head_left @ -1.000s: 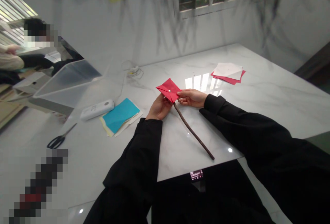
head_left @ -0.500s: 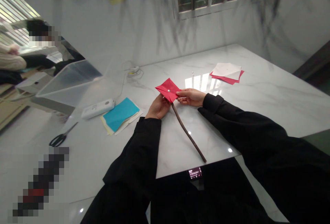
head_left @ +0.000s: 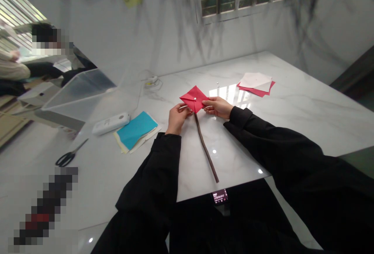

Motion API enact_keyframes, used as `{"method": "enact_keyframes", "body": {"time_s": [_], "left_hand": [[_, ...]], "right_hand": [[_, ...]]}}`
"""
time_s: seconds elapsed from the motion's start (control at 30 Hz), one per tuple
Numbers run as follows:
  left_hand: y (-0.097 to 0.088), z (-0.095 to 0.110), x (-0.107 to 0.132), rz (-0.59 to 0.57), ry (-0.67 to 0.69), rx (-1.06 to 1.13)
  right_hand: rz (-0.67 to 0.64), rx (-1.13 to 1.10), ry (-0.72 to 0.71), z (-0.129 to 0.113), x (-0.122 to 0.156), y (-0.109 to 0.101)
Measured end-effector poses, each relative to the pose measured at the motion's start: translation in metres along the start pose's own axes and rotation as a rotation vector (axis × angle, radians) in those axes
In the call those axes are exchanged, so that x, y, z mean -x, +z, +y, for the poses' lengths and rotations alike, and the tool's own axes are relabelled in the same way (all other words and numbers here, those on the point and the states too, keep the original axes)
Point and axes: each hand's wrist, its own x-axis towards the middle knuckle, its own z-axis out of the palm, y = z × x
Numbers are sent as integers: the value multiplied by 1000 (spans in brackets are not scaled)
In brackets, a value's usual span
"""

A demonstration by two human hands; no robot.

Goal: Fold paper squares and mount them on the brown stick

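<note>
A folded red paper [head_left: 195, 98] with a small metal pin in its middle is held above the white marble table [head_left: 292, 106]. A thin dark stick [head_left: 206, 149] runs from under the paper down toward the table's near edge. My left hand [head_left: 176, 117] grips the paper's lower left side with fingers closed. On the right, my right hand [head_left: 217, 107] pinches the paper's right corner. Both arms wear black sleeves.
Blue and pale paper sheets [head_left: 136, 131] lie left of my hands beside a white device [head_left: 111, 123]. Black scissors [head_left: 69, 155] rest further left. Red and white sheets [head_left: 256, 82] lie at the back right. A clear plastic box [head_left: 78, 92] stands left, with another person [head_left: 17, 69] beyond it.
The paper and both hands have shifted slightly right and away. The stick's lower end has swung left, so the stick now hangs steeper.
</note>
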Motion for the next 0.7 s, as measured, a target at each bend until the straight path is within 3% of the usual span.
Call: {"method": "enact_keyframes", "body": {"time_s": [0.1, 0.2, 0.3, 0.43, 0.7], "left_hand": [[1, -2, -5, 76, 85, -62], [3, 4, -5, 117, 53, 65], [7, 12, 2, 66, -34, 205], [12, 13, 11, -60, -38, 154], [13, 3, 10, -32, -2, 132]], "right_hand": [[50, 23, -56, 1, -1, 0], [66, 73, -98, 1, 1, 3], [69, 130, -133, 3, 2, 7], [76, 199, -164, 6, 1, 9], [36, 268, -204, 10, -2, 7]]}}
